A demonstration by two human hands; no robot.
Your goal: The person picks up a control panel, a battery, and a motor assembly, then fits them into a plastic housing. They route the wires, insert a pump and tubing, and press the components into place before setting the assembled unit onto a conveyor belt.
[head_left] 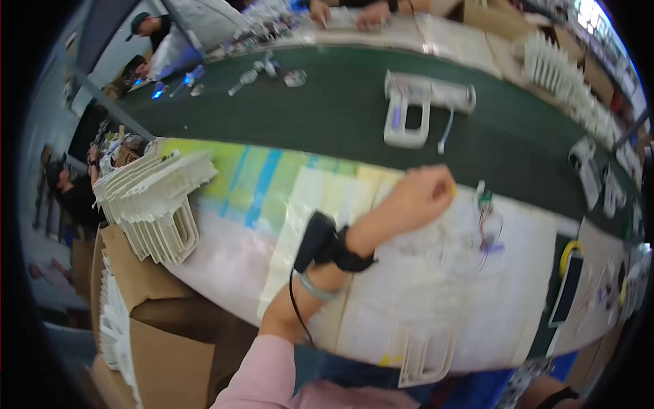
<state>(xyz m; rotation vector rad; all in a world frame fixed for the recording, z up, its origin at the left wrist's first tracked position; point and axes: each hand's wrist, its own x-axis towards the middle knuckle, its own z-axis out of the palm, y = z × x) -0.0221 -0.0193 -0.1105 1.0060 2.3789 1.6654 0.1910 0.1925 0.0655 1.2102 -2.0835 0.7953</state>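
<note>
A dark green conveyor belt point(327, 116) curves across the upper part of the view, and below it lies the pale work table point(436, 300), its surface covered in glossy sheeting with green, blue and yellow strips toward the left. A stack of white plastic frames point(153, 204) stands at the table's left end, above brown cardboard boxes point(157, 334). On the belt rests a single white plastic housing point(415, 105).

One forearm in a pink sleeve point(262, 375) rises from the lower edge and stretches diagonally up and to the right across the table (which arm it is cannot be told for sure; it looks like the left). A black wrist-worn device point(320, 242) with a trailing cable is strapped near the wrist. The hand point(422, 194) is curled into a loose fist, knuckles up, at the table's far edge beside the belt; something yellow peeps out at its right side, too small to identify. Just right of it lies a small bundle of wires point(487, 218). The other hand is out of view.
</note>
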